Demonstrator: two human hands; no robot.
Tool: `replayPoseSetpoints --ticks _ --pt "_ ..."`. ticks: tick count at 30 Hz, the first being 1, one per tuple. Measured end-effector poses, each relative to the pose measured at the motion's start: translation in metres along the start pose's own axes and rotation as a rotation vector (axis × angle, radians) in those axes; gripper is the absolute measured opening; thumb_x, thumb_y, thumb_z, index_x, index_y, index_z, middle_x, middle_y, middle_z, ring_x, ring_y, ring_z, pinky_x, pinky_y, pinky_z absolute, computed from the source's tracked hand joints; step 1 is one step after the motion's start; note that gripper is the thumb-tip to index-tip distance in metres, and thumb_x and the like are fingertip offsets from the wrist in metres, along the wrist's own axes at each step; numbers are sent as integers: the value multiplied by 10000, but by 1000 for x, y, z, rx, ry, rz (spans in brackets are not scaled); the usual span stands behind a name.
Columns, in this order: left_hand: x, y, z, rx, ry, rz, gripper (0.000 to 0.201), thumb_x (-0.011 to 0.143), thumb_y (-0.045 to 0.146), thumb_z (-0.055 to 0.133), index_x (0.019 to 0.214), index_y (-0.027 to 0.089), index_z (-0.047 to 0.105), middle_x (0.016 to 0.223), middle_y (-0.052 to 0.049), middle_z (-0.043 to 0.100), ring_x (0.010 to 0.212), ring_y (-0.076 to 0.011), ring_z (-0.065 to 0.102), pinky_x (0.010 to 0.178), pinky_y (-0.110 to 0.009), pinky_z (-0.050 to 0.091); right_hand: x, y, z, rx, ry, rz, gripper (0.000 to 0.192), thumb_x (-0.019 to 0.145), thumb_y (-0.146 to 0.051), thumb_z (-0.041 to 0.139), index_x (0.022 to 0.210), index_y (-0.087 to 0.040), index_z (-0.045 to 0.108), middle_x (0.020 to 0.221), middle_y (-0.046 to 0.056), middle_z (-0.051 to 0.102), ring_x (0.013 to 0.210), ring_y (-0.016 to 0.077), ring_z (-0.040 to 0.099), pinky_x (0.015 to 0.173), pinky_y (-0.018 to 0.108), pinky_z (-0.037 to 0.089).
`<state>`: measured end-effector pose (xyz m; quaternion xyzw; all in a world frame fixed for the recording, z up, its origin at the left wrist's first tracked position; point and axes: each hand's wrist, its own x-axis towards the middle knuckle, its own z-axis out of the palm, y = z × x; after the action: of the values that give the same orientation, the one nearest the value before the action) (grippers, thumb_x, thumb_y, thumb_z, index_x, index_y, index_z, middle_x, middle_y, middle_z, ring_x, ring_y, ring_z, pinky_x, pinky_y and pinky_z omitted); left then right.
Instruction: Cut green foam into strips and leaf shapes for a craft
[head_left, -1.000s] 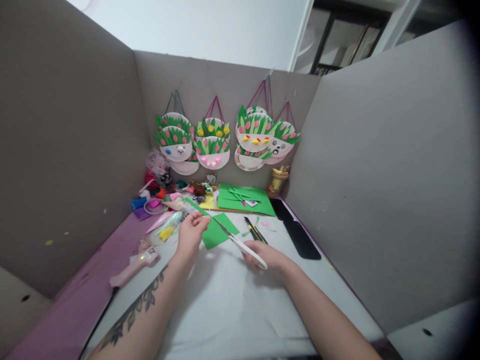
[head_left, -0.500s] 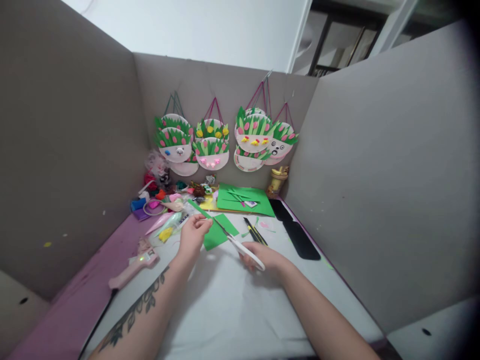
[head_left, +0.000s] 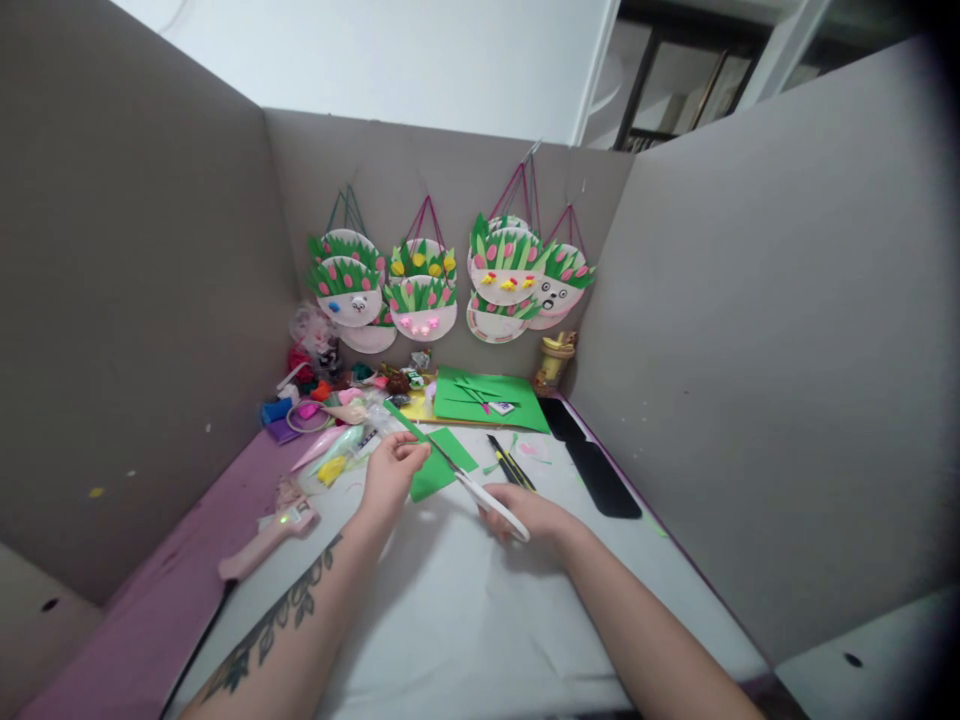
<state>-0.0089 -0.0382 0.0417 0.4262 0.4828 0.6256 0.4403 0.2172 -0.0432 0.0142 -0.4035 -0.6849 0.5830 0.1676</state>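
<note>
My left hand [head_left: 391,477] pinches the near edge of a green paper sheet [head_left: 442,462], holding it just above the white table [head_left: 465,620]. A thin green strip [head_left: 401,419] runs up and left from the sheet past my fingers. My right hand [head_left: 529,512] grips white-handled scissors [head_left: 480,492]. Their blades point up and left into the green sheet, close to my left fingertips.
A pink glue gun [head_left: 266,535] lies at the left on purple cloth. A stack of green paper [head_left: 491,398], dark pencils [head_left: 510,462] and a black flat object [head_left: 592,462] lie beyond. Craft clutter [head_left: 330,400] fills the back left. Decorated paper plates [head_left: 450,280] hang on the grey partition.
My left hand and the green sheet have shifted slightly right, toward the scissors. The right hand with the scissors has barely moved.
</note>
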Motion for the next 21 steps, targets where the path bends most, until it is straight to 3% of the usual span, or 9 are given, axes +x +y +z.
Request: replayPoseSetpoints --ticks 12,21 --pt "-3 2 2 11 -17 -1 390 563 357 747 829 175 527 481 101 456 465 -75 414 506 -206 292 -3 0 -1 34 -3 17 143 578 -153 536 714 -176 502 539 -65 490 436 77 461 408 183 355" --pt "-5 2 4 28 -56 -42 477 541 350 751 897 177 484 534 63 574 474 -91 462 510 -209 315 1 -3 2 90 -11 7 186 519 -110 541 689 -169 494 549 -69 501 458 67 444 430 181 359"
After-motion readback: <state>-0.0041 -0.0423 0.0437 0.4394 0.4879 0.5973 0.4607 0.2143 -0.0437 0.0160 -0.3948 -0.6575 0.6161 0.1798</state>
